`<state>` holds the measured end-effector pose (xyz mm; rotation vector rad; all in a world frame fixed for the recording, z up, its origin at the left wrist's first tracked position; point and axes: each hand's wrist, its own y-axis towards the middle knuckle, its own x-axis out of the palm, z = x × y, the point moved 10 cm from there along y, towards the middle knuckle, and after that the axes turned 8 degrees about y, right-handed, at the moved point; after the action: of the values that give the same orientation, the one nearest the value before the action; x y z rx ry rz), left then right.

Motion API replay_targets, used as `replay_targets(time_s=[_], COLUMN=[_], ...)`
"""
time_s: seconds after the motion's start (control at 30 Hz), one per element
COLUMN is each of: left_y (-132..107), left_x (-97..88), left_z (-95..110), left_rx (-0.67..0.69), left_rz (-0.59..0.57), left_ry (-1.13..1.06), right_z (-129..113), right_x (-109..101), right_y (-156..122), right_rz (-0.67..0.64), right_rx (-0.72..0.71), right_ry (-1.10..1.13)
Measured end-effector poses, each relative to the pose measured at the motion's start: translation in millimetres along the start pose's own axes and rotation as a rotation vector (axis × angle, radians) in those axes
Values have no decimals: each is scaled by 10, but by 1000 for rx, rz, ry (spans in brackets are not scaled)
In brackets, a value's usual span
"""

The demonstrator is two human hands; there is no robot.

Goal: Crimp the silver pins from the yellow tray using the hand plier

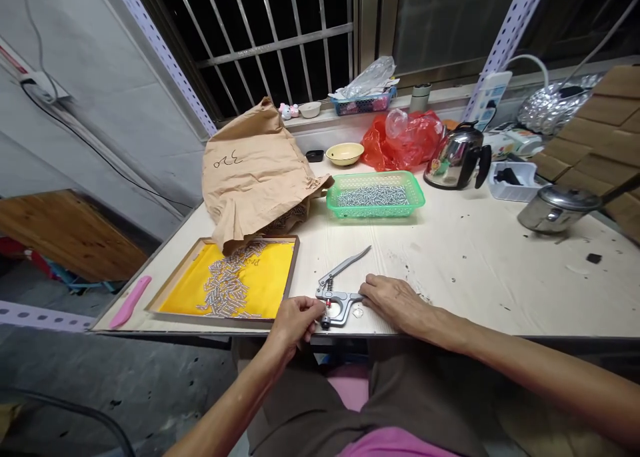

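A small metal hand press (338, 295) with a long lever lies near the table's front edge. My left hand (295, 320) is at the tool's left side, fingers curled and pinched against its jaw; what they pinch is too small to make out. My right hand (395, 300) rests palm down on the table at the tool's right side, its fingertips touching the frame. A tray with a yellow lining (270, 280) holds several small metal parts to the left. A green plastic basket (415, 197) filled with similar metal parts stands farther back.
A brown paper sack (250, 170) spills parts onto the tray. A pink stick (130, 301) lies at the left corner. A kettle (457, 155), a red bag (407, 140), a yellow bowl (345, 153) and a steel pot (555, 209) stand at the back and right.
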<state>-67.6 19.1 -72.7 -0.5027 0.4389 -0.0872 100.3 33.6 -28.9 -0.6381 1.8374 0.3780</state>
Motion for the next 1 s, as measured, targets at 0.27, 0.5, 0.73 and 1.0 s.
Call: replay_targets(time_s=[0.27,0.5,0.73,1.0], left_y=[4,19,53,26], left_x=[24,89,104,91], left_z=[-5,24,-52,-75], left_rx=[-75,-108,-121,-147], left_rz=[-25,-122,-128,-86], left_ry=[136,233,231,225], right_z=[-15,-14,223,264], right_x=[-21,-34,-220,-131], right_y=[-11,-32,194,332], right_rz=[22,47,29,-25], right_rx=[-10,-44,-119,-190], right_ry=[3,19,-10,0])
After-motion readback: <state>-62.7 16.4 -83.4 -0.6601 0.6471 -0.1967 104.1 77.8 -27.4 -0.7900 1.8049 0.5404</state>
